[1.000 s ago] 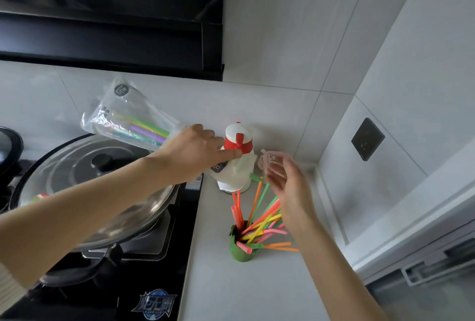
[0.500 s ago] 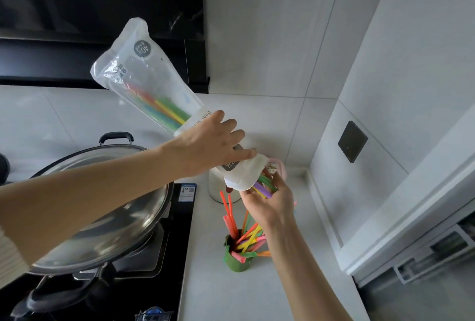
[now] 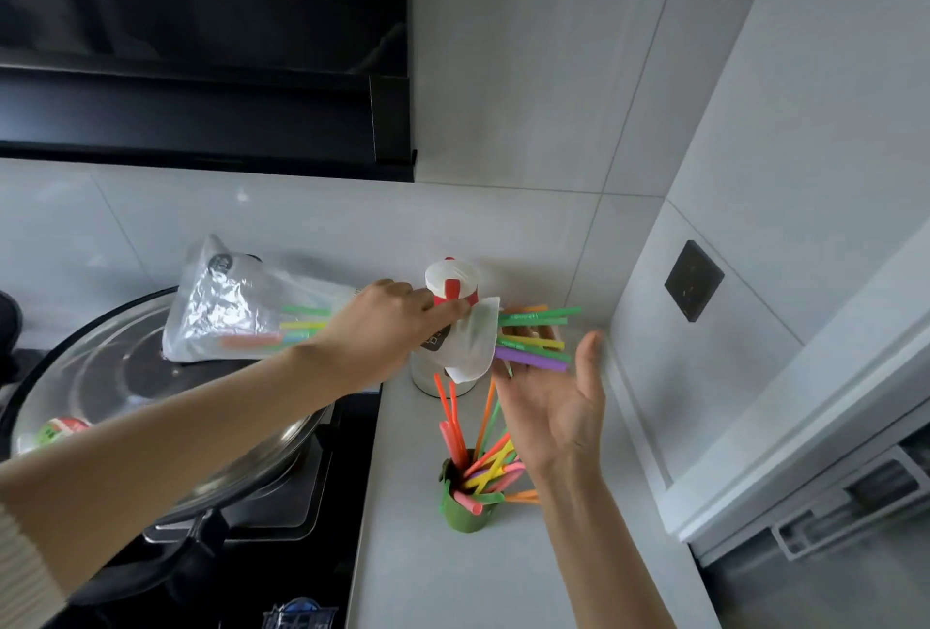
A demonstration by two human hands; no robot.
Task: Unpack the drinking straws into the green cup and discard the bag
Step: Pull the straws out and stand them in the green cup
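Note:
My left hand (image 3: 387, 331) grips the clear plastic bag (image 3: 236, 306) near its mouth and holds it roughly level above the wok lid. Several coloured straws (image 3: 536, 337) stick out of the bag's mouth to the right. My right hand (image 3: 553, 402) is spread, palm up, just under those straws, with its fingers touching them from below. The green cup (image 3: 465, 512) stands on the counter below my right hand, with several straws (image 3: 478, 457) leaning in it at different angles.
A white bottle with a red cap (image 3: 448, 296) stands behind the bag's mouth by the wall. A wok with a steel lid (image 3: 151, 407) sits on the black hob at left. The range hood (image 3: 201, 115) hangs above. A dark wall socket (image 3: 693, 280) is at right.
The bag, steeply tilted mouth-down half a second ago, is now lowered to near level. More straws have slid out of its mouth. My right hand has opened from a pinch into a flat palm.

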